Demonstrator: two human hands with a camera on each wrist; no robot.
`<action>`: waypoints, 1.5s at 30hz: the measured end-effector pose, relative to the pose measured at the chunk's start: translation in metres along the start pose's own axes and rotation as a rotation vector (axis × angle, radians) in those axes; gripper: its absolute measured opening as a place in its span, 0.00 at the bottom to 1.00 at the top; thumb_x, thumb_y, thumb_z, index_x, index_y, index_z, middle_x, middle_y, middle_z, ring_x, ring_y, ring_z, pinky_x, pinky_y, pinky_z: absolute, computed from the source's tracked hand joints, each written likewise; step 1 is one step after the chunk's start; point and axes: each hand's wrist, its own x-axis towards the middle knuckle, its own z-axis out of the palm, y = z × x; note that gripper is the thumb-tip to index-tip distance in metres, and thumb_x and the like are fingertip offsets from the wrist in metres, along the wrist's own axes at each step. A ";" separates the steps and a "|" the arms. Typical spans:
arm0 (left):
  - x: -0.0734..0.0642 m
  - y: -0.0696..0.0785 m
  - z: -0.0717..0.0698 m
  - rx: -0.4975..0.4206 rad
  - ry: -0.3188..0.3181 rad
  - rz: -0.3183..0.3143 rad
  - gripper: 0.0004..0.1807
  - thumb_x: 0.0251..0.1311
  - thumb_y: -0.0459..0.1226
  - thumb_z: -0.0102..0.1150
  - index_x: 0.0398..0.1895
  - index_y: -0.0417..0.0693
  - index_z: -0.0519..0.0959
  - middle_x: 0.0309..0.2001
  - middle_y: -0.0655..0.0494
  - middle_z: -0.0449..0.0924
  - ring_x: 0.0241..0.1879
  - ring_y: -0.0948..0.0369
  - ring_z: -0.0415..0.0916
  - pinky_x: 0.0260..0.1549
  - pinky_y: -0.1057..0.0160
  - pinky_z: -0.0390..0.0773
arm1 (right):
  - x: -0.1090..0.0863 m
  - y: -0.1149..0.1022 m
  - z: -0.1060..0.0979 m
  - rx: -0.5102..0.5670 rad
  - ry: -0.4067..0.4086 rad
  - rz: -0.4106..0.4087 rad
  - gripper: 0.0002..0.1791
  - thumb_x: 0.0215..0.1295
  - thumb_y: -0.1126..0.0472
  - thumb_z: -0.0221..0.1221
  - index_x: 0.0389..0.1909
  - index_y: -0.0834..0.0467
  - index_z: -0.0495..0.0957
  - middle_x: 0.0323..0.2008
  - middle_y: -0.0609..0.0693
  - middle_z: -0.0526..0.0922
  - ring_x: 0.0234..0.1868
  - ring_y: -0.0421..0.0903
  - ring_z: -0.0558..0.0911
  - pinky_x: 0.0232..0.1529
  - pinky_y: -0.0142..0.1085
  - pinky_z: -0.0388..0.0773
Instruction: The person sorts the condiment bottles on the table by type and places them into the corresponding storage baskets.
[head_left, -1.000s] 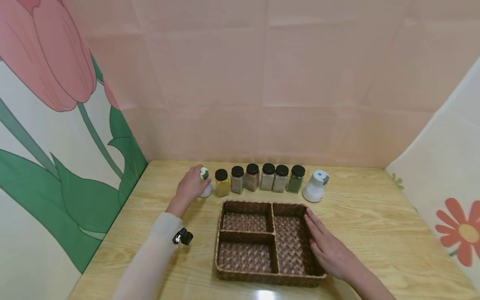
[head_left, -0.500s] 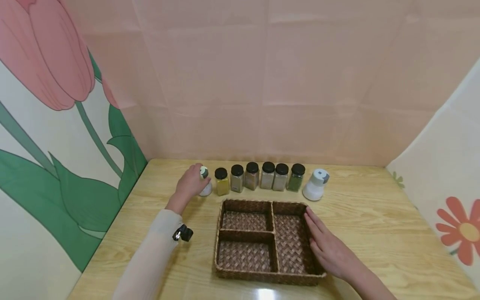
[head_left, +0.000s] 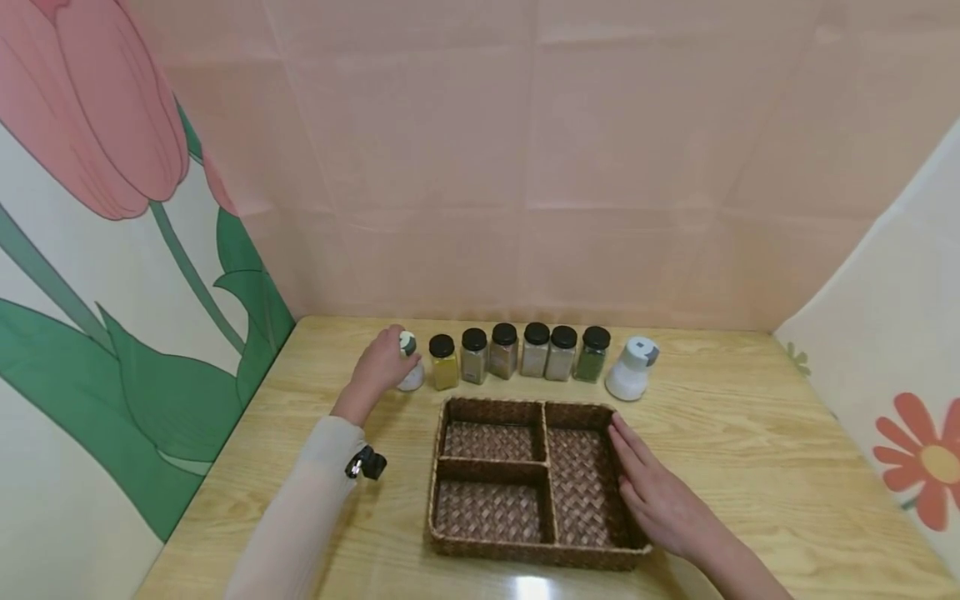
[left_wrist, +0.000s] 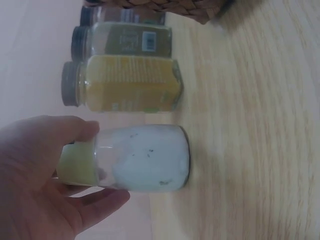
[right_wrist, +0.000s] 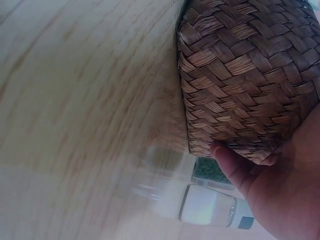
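My left hand [head_left: 378, 364] grips a small seasoning shaker [head_left: 411, 380] by its pale green top, at the left end of a row of jars. In the left wrist view, thumb and fingers wrap around that top; the clear body [left_wrist: 150, 157] below holds white contents and stands upright on the table. A jar with yellow contents [left_wrist: 130, 85] is just beside it. My right hand [head_left: 663, 504] rests with straight fingers along the right side of a brown woven basket [head_left: 525, 553]. One fingertip touches the woven outer wall [right_wrist: 240, 85] in the right wrist view.
Several black-lidded spice jars [head_left: 504, 354] line the back of the wooden table [head_left: 750, 467]. A second shaker, white with a pale blue top [head_left: 630, 371], ends the row at right. Dividers [head_left: 551, 500] split the basket into three compartments. Behind the table hangs a pink cloth [head_left: 525, 167].
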 end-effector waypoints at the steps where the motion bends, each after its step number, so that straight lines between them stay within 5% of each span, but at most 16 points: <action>1: 0.000 0.000 -0.001 0.002 -0.001 0.001 0.33 0.69 0.45 0.60 0.69 0.34 0.65 0.59 0.36 0.74 0.55 0.41 0.77 0.53 0.43 0.78 | 0.000 0.000 0.000 0.002 0.001 -0.001 0.37 0.74 0.67 0.52 0.80 0.64 0.50 0.81 0.57 0.45 0.75 0.61 0.62 0.67 0.54 0.64; 7: -0.002 -0.002 -0.004 0.005 0.005 0.015 0.30 0.69 0.46 0.60 0.65 0.34 0.68 0.55 0.38 0.77 0.51 0.43 0.79 0.49 0.45 0.80 | 0.000 -0.002 0.000 0.014 -0.001 0.016 0.37 0.74 0.66 0.51 0.80 0.63 0.49 0.82 0.55 0.45 0.76 0.60 0.60 0.69 0.48 0.61; 12: -0.005 0.001 -0.006 0.013 0.004 0.019 0.29 0.70 0.46 0.60 0.64 0.34 0.69 0.54 0.39 0.77 0.50 0.44 0.79 0.47 0.45 0.80 | -0.001 -0.001 0.000 0.038 0.010 0.018 0.37 0.75 0.65 0.51 0.80 0.62 0.49 0.82 0.55 0.45 0.76 0.60 0.59 0.69 0.23 0.44; 16: -0.008 0.006 -0.011 0.014 0.020 0.023 0.29 0.70 0.46 0.61 0.64 0.35 0.69 0.55 0.39 0.77 0.50 0.44 0.79 0.48 0.44 0.80 | -0.002 -0.001 0.001 0.051 0.019 0.007 0.37 0.75 0.66 0.51 0.80 0.63 0.49 0.82 0.56 0.45 0.76 0.62 0.59 0.63 0.14 0.35; 45: -0.046 0.042 -0.041 0.007 0.076 0.104 0.29 0.69 0.47 0.62 0.64 0.37 0.71 0.53 0.42 0.79 0.47 0.46 0.81 0.43 0.46 0.82 | -0.001 0.001 0.003 0.047 0.033 -0.012 0.37 0.73 0.68 0.51 0.80 0.64 0.50 0.81 0.57 0.46 0.75 0.63 0.61 0.63 0.14 0.35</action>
